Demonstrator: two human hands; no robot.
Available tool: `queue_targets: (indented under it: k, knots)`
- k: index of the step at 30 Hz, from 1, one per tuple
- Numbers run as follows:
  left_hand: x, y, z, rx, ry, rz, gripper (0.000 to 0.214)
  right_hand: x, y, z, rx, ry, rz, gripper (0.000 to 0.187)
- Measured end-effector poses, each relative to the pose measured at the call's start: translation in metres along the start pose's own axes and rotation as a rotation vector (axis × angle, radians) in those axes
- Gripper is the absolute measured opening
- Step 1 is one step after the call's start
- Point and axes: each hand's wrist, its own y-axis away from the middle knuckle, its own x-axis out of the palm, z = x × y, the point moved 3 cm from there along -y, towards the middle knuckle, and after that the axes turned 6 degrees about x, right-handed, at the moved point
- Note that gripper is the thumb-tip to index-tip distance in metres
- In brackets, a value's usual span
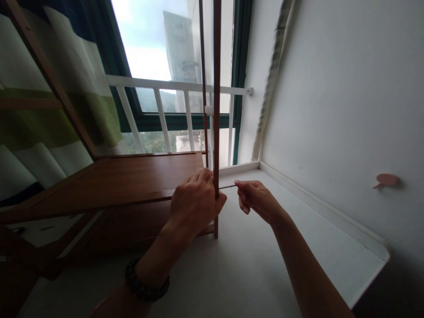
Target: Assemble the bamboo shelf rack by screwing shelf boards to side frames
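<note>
A brown wooden shelf rack stands before me, with a flat shelf board point(135, 174) meeting a slim upright post point(216, 132) at its right end. My left hand point(195, 196), with a dark bead bracelet at the wrist, is wrapped round the post and the board's corner. To the right, my right hand point(257, 198) pinches a thin metal Allen key point(228, 186) between thumb and fingers. The key lies nearly level, its far end at the post's right side, just above my left thumb. Whether its tip sits in a screw is hidden.
Beneath the rack spreads a white surface point(258, 265) with a raised rim. Behind are a white railing point(159, 84) and a green-framed window. A striped curtain point(76, 79) hangs at left. On the right wall sits a pink hook point(387, 179). A lower board point(132, 225) runs under the shelf.
</note>
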Motion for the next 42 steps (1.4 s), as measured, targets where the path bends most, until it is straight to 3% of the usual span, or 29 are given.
queue_targets:
  k: [3, 9, 11, 15, 20, 23, 25, 29, 37, 40, 42]
  knots:
    - [0.0, 0.0, 0.0, 0.0, 0.011, 0.007, 0.024, -0.009, -0.001, 0.001, -0.112, -0.019, -0.028, 0.019]
    - [-0.001, -0.001, 0.0, 0.008, -0.003, 0.006, 0.024, -0.025, 0.002, -0.001, -0.18, -0.017, 0.127, 0.027]
    - [-0.001, 0.0, 0.0, 0.005, -0.007, 0.009, 0.024, -0.026, 0.003, -0.001, -0.215, 0.024, 0.097, 0.03]
    - [-0.001, 0.0, 0.0, 0.006, 0.001, 0.009, 0.024, -0.02, 0.002, 0.002, -0.279, 0.1, -0.003, 0.017]
    - [0.0, -0.001, 0.0, 0.013, -0.02, 0.002, 0.023, -0.006, -0.003, 0.0, -0.197, 0.006, -0.078, 0.029]
    - [0.001, -0.001, 0.001, 0.021, -0.023, 0.001, 0.023, 0.0, -0.008, -0.006, -0.106, -0.149, -0.052, 0.029]
    - [0.001, 0.0, 0.001, 0.023, -0.014, 0.003, 0.024, -0.001, -0.009, -0.007, -0.12, -0.199, -0.062, 0.024]
    - [0.0, 0.0, 0.001, 0.018, -0.006, 0.003, 0.024, -0.01, -0.007, -0.005, -0.236, -0.153, -0.099, 0.021]
    - [0.001, 0.0, 0.001, 0.018, -0.006, -0.013, 0.023, -0.023, -0.008, -0.009, -0.248, -0.009, -0.096, 0.02]
    - [0.002, 0.0, 0.001, 0.016, -0.004, -0.011, 0.024, -0.021, -0.006, -0.008, -0.209, 0.026, -0.079, 0.023]
    - [0.002, 0.0, 0.001, 0.02, -0.004, -0.011, 0.024, -0.016, -0.004, -0.008, -0.128, 0.021, 0.001, 0.029]
